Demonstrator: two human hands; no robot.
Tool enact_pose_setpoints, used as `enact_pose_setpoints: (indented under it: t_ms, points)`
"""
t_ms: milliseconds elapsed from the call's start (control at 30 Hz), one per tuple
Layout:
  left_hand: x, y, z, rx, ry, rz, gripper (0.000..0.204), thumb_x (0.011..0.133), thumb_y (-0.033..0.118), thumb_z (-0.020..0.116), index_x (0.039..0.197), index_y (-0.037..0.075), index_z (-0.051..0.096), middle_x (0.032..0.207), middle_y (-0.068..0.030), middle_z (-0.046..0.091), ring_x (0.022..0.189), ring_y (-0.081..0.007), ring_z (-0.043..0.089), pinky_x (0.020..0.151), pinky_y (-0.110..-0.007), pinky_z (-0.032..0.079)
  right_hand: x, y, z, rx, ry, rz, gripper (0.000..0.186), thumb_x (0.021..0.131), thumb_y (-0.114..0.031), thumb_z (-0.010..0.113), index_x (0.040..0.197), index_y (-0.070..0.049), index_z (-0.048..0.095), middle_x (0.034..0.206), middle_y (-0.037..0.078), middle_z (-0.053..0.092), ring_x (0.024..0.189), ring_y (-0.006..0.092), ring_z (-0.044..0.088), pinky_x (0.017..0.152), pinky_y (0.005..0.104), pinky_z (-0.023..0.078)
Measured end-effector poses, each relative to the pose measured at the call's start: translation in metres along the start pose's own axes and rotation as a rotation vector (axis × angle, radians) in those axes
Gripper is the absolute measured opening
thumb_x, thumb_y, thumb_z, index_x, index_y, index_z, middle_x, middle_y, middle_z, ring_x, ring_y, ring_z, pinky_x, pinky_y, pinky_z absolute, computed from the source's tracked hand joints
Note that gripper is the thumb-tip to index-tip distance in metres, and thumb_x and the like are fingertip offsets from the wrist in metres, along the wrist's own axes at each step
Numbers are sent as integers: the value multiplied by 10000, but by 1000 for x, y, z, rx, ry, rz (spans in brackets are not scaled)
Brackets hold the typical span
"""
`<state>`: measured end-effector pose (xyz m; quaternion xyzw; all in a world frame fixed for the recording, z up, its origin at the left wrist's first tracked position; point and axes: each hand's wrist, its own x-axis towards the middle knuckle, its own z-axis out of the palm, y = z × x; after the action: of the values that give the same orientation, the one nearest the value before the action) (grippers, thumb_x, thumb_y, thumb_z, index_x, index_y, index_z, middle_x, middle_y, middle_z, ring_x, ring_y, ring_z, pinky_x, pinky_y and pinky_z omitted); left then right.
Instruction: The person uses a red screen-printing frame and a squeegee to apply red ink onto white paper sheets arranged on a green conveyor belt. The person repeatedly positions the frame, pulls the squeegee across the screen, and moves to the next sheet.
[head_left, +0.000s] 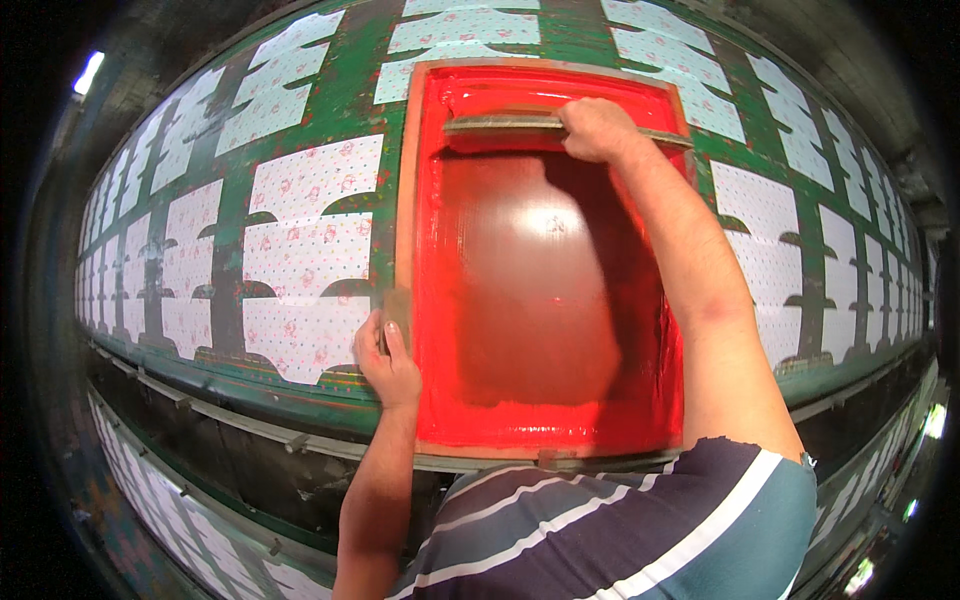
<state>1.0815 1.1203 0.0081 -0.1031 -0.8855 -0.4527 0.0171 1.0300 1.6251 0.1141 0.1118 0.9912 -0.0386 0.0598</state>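
Observation:
A screen-printing frame [408, 200] with pale wooden sides lies on the green table, its inner border coated in wet red ink [434, 330]. The mesh [520, 260] looks dark reddish brown, with a bright reflection in its middle. Across the far end of the screen lies a long squeegee [500, 123], and my right hand [597, 130] is closed round its top bar. My right arm reaches over the screen's right side and casts a shadow there. At the frame's left side, my left hand [388, 362] grips a small brownish handle [398, 308]; its fingertips are partly hidden.
Rows of white cut fabric pieces [310, 250] with small coloured dots and pink motifs lie on the green table [225, 205] on both sides of the frame. A rail [240, 418] runs along the near edge. More pale pieces [170, 500] lie on a lower surface behind me.

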Motion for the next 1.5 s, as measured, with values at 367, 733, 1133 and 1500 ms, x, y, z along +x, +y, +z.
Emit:
enact_pose_setpoints:
  t_ms: [367,733,1133,1500]
  points:
    - [11,-1,9,-179,85,89,437,1122,259,691,1395,-81,709,1323,-280,749,1234,-405,719,1096,-482,567,-225,-135,30,43,10,-40,214,824,-135,730,998,-113,853,964,198,825,962,427,805,860,573,645]
    - [6,4,0,-157,74,103,559,1047,367,778,1425,-36,694,1388,-272,720,1305,-433,686,1132,-508,548,-402,-249,68,47,54,-6,235,834,-157,766,1054,-107,831,1039,150,805,1009,385,803,874,546,649]
    - [12,10,1,80,-36,-96,471,885,372,948,1161,9,830,1070,-200,849,1038,-366,821,969,-485,618,-464,-241,90,369,261,-252,574,978,-576,790,1240,-65,792,1201,179,764,1207,376,720,1025,544,567]
    - [17,7,5,26,-3,-88,287,924,230,931,1072,5,831,999,-135,852,900,-257,798,875,-429,611,-511,-45,115,484,611,455,543,888,-189,894,1393,-53,749,1371,213,749,1319,417,687,1145,511,548]
